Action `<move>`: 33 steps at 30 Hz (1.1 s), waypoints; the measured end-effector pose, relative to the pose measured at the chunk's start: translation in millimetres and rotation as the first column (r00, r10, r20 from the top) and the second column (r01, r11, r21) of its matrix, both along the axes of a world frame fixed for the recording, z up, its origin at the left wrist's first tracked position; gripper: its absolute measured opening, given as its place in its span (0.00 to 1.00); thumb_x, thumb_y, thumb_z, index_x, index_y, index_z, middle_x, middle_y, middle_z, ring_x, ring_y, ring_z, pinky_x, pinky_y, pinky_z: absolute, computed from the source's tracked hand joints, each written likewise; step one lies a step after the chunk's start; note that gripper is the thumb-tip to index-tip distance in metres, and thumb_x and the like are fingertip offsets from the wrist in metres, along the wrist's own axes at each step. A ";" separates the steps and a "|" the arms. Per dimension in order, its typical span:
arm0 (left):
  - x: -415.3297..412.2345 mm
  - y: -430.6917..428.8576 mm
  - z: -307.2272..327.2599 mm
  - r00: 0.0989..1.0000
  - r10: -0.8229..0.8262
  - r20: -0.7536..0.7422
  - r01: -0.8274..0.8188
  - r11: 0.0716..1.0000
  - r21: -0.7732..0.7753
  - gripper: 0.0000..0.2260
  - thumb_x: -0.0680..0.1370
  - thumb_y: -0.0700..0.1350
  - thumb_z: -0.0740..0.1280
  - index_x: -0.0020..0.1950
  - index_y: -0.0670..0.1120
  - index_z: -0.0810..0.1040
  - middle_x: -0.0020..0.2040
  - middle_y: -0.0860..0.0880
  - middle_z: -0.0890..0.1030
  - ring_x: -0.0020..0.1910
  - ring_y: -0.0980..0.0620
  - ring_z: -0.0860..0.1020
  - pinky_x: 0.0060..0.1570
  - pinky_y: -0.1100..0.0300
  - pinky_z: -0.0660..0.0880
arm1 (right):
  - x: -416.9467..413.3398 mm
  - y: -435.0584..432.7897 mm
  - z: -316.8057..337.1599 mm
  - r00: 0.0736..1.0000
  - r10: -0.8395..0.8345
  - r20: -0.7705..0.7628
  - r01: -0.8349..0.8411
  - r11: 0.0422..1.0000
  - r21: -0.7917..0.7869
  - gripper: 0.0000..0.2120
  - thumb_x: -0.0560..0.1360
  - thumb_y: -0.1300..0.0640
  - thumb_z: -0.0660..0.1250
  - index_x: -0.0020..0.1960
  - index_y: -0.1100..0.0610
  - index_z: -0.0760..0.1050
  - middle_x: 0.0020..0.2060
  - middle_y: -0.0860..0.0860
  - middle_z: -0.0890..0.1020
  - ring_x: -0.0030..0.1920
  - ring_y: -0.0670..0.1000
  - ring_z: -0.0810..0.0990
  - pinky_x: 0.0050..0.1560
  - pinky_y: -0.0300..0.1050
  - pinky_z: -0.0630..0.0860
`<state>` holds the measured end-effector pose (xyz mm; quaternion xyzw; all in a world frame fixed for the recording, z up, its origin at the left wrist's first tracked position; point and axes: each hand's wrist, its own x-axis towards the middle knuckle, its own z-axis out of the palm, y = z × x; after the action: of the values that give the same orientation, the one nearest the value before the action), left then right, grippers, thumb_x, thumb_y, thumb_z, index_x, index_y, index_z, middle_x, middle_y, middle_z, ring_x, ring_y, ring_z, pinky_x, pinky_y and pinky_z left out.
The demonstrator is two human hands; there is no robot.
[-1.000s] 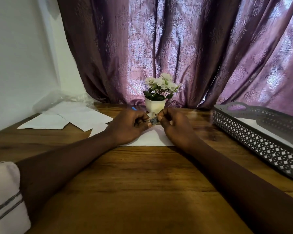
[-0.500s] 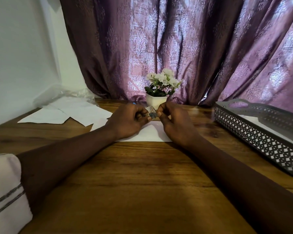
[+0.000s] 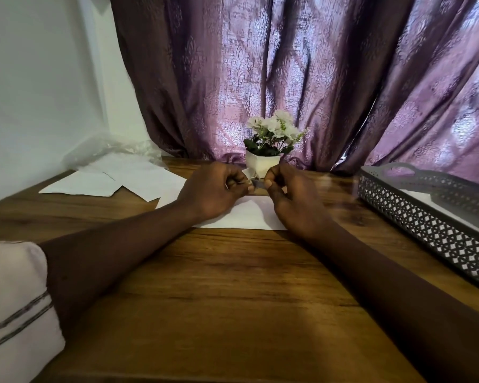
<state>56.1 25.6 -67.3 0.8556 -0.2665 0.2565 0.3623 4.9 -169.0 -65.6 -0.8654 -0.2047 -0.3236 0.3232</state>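
1. Both hands are working at the far middle of the bench (image 3: 233, 286); the left hand (image 3: 213, 189) and the right hand (image 3: 293, 200) meet fingertip to fingertip, each pinching one end of a small grey piece (image 3: 258, 184).
2. The small grey piece sits between the thumbs, just above a white sheet (image 3: 249, 214) and right in front of the flower pot (image 3: 262, 164); it is too small to tell what it is.
3. Off to the left lie loose papers (image 3: 108, 183) and clear plastic wrap (image 3: 105, 147); a grey lattice tray (image 3: 426, 217) stands well apart on the right; a purple curtain (image 3: 288, 78) hangs behind.
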 end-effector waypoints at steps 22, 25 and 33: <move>2.7 19.4 14.7 0.898 0.355 0.259 -0.415 0.879 0.235 0.15 0.77 0.58 0.69 0.60 0.52 0.79 0.53 0.47 0.85 0.54 0.42 0.82 0.46 0.54 0.71 | 0.2 -8.0 4.2 0.956 0.073 -0.285 0.091 0.848 0.522 0.04 0.77 0.65 0.72 0.45 0.58 0.82 0.41 0.59 0.85 0.37 0.50 0.81 0.43 0.48 0.82; -6.7 8.4 19.1 0.941 0.212 0.263 -0.266 0.944 0.193 0.12 0.76 0.58 0.69 0.53 0.53 0.82 0.48 0.51 0.85 0.49 0.46 0.82 0.42 0.57 0.70 | 1.4 -8.4 5.0 0.954 0.049 -0.296 0.131 0.819 0.559 0.07 0.76 0.68 0.72 0.49 0.59 0.79 0.46 0.63 0.84 0.42 0.55 0.82 0.46 0.53 0.82; -18.6 -8.9 2.6 0.984 -0.028 0.178 -0.047 0.914 0.403 0.10 0.77 0.60 0.69 0.51 0.56 0.80 0.45 0.60 0.77 0.44 0.58 0.75 0.41 0.58 0.67 | 4.9 -27.7 5.4 0.956 -0.065 -0.287 0.192 0.877 0.440 0.09 0.79 0.64 0.70 0.47 0.51 0.83 0.46 0.55 0.87 0.43 0.58 0.84 0.46 0.56 0.83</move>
<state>37.5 16.8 -64.7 0.8866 -0.3414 0.2737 0.1501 9.8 -196.8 -60.2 -0.8101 -0.0183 -0.2662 0.5221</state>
